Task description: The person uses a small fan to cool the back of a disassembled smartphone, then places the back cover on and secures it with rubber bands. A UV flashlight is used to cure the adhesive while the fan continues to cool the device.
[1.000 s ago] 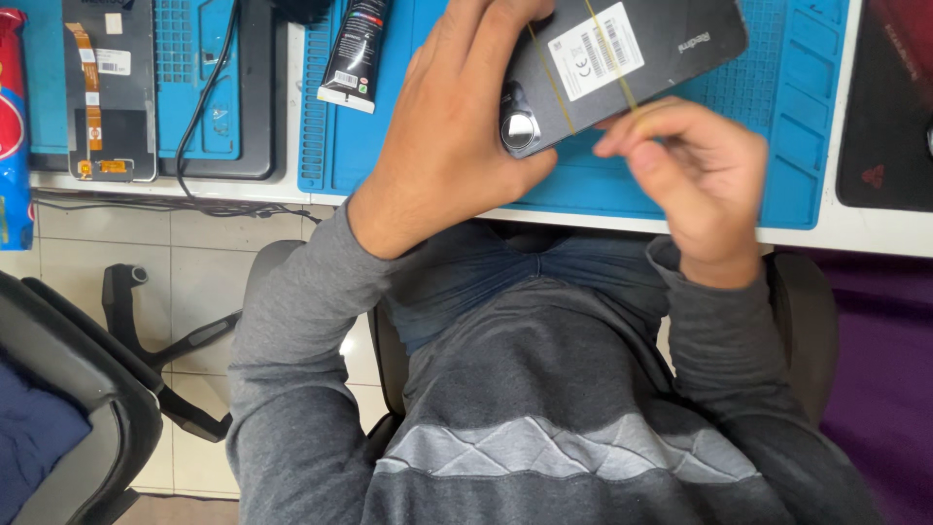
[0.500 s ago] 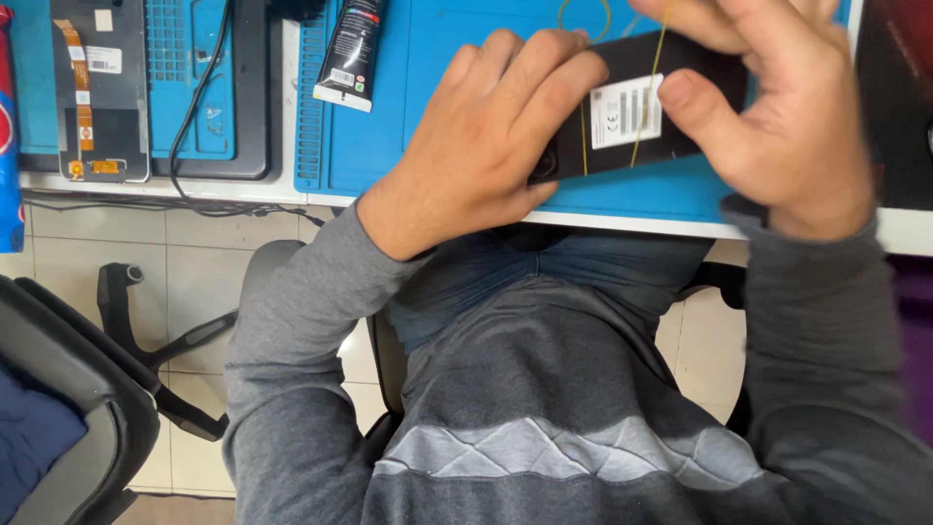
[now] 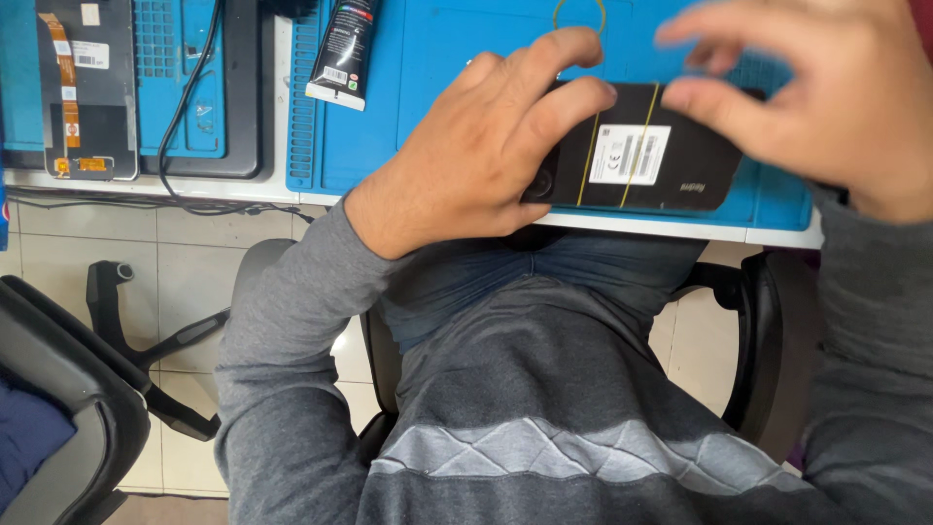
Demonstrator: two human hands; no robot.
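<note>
Left hand (image 3: 486,146) gripping black phone (image 3: 646,160) with yellow bands, right hand (image 3: 816,97) blurred, fingers spread, above it

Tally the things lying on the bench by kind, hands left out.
Black phone: 1
Yellow rubber bands: 2
Blue work mats: 2
Phone screen panel with orange ribbon cable: 1
Black glue tube: 1
Black cable: 1
Total: 8
</note>
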